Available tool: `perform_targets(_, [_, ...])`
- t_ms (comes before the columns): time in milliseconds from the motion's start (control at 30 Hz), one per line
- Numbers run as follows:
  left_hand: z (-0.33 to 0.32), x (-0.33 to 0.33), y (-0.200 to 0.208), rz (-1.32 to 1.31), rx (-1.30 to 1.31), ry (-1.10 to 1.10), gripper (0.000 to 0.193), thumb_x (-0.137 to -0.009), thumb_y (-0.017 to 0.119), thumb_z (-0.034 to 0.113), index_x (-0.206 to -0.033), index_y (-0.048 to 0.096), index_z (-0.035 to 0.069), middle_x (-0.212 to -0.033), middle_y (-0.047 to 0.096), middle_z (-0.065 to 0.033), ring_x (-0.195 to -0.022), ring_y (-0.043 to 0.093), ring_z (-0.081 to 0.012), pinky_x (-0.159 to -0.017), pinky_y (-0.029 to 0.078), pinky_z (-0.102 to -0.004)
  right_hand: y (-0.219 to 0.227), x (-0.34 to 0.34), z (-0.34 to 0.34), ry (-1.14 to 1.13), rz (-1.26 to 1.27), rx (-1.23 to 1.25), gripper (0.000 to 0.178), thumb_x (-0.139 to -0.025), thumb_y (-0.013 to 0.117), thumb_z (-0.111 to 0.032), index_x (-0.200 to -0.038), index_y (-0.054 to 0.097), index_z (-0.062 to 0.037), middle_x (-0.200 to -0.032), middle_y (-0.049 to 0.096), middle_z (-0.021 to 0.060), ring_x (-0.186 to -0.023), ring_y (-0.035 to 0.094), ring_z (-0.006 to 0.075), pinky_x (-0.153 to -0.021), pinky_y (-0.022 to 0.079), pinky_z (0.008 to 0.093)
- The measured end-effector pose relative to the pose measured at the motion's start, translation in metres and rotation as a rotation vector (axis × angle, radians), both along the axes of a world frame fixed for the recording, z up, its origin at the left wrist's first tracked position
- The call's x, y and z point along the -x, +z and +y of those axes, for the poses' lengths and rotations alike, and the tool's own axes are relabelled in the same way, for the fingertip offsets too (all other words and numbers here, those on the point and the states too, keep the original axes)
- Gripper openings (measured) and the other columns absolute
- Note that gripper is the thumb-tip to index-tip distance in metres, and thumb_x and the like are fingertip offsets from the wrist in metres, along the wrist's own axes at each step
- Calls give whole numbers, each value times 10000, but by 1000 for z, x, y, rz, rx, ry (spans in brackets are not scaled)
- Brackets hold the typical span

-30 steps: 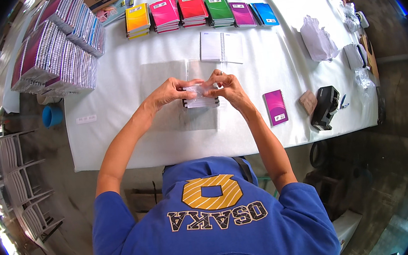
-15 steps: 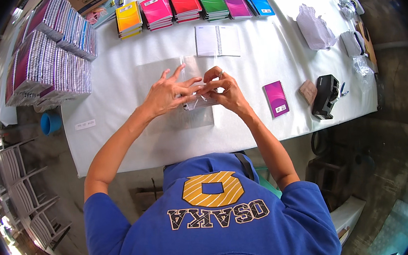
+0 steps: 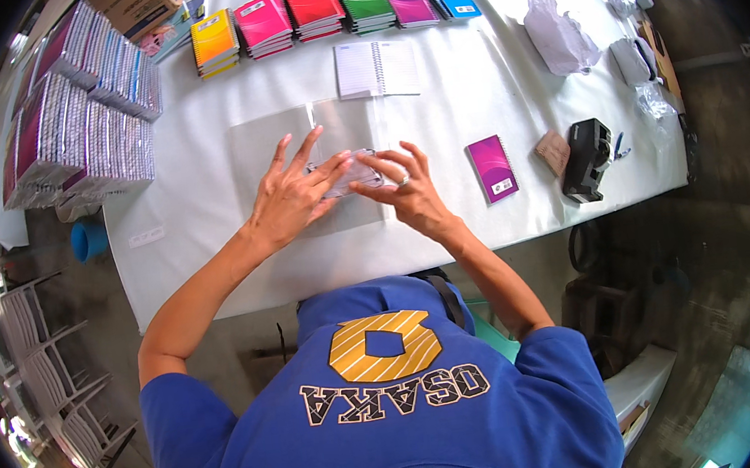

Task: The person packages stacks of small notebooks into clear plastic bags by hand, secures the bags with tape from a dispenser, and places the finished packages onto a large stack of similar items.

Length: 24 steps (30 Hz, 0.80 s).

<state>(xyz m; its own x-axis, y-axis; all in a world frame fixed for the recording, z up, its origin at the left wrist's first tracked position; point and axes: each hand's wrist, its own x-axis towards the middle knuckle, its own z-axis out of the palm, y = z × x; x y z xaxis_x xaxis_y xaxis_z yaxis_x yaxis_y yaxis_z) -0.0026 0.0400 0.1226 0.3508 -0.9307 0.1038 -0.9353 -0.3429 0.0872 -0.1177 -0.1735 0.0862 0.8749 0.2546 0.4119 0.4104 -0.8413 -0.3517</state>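
Note:
A clear plastic sheet (image 3: 272,145) lies flat on the table in front of me. On top of it sits a small, pale, see-through item (image 3: 354,182) with dark edges; my fingers partly cover it, so I cannot make out its kind. My left hand (image 3: 288,193) rests at its left side, fingers spread and fingertips touching it. From the right, my right hand (image 3: 407,190), with a ring on one finger, lays its stretched fingers on the same item. Beyond the sheet is an open spiral notebook (image 3: 395,68) with lined pages. A purple spiral notebook (image 3: 493,168) lies right of my right hand.
Stacks of coloured notebooks, such as the red one (image 3: 314,7), line the far side. Wrapped notebook piles (image 3: 67,128) stand at left. Toward the right are a black tape dispenser (image 3: 586,159), a brown block-like item (image 3: 552,153) and a crumpled white bag (image 3: 559,34).
My right hand's fingers have gone from a bent pinch to stretched out over the item. The item now lies flatter under both hands. The whole view has shifted slightly.

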Motion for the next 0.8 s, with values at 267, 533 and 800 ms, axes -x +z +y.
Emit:
perform_targets(267, [-4,16,6,-44,-2,63,748,-709,753,169,-1397,460,195,-1447,434,86,-1420,245,-280,-1150,161,-527,-1,180,-330,-1730,59,16,242,-682,781,-287,-833,763,-99,-1142,636,151,-1032,572,312,-924,441,433])
perform_targets(533, [-15,21,13,-63,-62,69,779,-671,772,111,-1386,475,190,-1430,449,93,-1406,277,-271,-1150,184,-518,-11,218,-398,-1474,549,-1276,335,-773,787,-263,-1045,699,-88,-1099,610,55,-1139,475,227,-895,417,579])
perform_targets(800, [-8,22,14,-83,-86,92,786,-678,765,104,-1397,462,197,-1444,433,94,-1405,279,-272,-1143,194,-516,-74,261,-358,-673,-317,-1881,417,-878,642,-74,-1241,515,88,-1370,470,127,-1272,444,233,-976,394,585])
